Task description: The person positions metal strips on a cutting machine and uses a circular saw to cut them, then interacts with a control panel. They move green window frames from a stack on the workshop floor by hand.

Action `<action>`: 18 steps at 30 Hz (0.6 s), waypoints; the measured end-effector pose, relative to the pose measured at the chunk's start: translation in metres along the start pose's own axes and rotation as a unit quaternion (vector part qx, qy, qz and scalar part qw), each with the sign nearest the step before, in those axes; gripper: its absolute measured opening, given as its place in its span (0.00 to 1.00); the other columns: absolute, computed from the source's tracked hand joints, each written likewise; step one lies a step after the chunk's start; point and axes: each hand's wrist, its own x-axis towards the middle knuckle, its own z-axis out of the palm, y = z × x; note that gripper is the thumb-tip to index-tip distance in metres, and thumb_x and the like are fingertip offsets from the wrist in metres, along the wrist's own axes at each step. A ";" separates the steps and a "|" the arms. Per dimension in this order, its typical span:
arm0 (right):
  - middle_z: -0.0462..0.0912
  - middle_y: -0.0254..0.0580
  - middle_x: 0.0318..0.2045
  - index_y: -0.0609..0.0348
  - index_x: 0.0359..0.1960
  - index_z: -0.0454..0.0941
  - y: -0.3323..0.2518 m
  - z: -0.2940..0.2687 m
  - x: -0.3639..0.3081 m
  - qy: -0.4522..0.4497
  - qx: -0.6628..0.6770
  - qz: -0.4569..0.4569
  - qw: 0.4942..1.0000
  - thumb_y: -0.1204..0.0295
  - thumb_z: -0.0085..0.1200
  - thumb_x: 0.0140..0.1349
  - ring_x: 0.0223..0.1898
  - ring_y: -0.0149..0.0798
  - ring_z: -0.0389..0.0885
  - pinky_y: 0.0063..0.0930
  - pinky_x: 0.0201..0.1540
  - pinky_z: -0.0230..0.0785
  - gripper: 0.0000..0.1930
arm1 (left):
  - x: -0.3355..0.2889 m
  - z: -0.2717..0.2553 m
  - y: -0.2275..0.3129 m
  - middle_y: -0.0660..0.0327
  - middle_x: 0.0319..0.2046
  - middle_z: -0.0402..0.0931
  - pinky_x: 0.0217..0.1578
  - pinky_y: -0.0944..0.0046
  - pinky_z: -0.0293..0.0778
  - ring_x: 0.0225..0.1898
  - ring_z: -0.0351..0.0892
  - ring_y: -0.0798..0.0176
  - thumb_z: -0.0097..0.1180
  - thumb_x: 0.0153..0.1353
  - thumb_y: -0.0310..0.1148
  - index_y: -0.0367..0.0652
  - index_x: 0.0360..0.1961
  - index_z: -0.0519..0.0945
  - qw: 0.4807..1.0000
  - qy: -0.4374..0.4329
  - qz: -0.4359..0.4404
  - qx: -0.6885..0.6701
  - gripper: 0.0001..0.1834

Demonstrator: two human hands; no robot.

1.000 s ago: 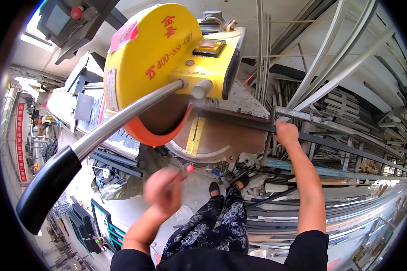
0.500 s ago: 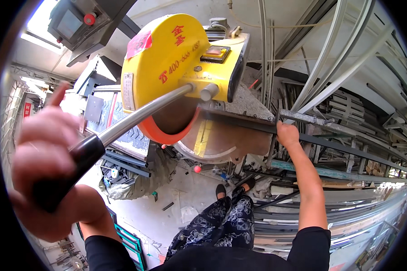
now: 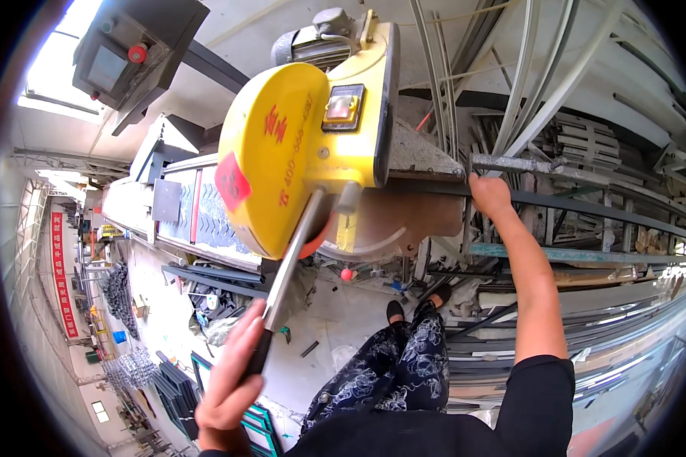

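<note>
Jutting in at upper left, a dark box-shaped control panel (image 3: 129, 57) carries a round red button (image 3: 137, 53). Lower, the person's left hand (image 3: 232, 373) lies at the black cylindrical handle (image 3: 260, 354); its fingers stretch along it, and blur makes it impossible to tell whether the grip is closed. Half a second ago that hand was a blur farther left and the handle pointed more sideways. Now the silver metal lever (image 3: 293, 255) slopes steeply down, the yellow rounded guard (image 3: 270, 164) has tipped forward, hiding most of its orange-red rim, and more of the grey finned motor (image 3: 309, 49) shows behind. Right of the guard, the brown round-edged metal table (image 3: 408, 217) bears a yellow strip (image 3: 346, 231). Along its back edge runs the long dark grey metal bar (image 3: 602, 212), reaching far to the right. The right hand (image 3: 491, 194) keeps its grip wrapped around the bar, beside the table's right end.
</note>
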 end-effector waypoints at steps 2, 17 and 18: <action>0.83 0.47 0.25 0.57 0.31 0.73 -0.003 0.001 0.002 -0.001 0.009 -0.007 1.000 0.75 0.58 0.49 0.29 0.51 0.84 0.44 0.30 0.77 0.08 | -0.019 0.022 -0.027 0.40 0.67 0.57 0.62 0.48 0.63 0.65 0.64 0.45 0.42 0.56 0.18 0.29 0.70 0.50 0.984 -0.007 -0.113 -0.136 0.38; 0.82 0.46 0.23 0.57 0.29 0.72 -0.003 0.010 0.000 0.040 -0.010 -0.028 0.999 0.75 0.58 0.48 0.25 0.51 0.83 0.44 0.26 0.75 0.08 | -0.017 0.071 -0.121 0.65 0.19 0.63 0.13 0.72 0.56 0.13 0.57 0.73 0.43 0.72 0.41 0.32 0.56 0.66 0.892 -0.004 -0.358 -0.275 0.22; 0.82 0.46 0.23 0.56 0.29 0.72 -0.002 0.011 0.001 0.031 -0.007 -0.024 0.999 0.75 0.58 0.48 0.26 0.51 0.83 0.44 0.27 0.75 0.08 | -0.016 0.072 -0.122 0.65 0.19 0.63 0.13 0.72 0.56 0.13 0.57 0.73 0.43 0.72 0.41 0.32 0.56 0.66 0.894 -0.003 -0.354 -0.275 0.22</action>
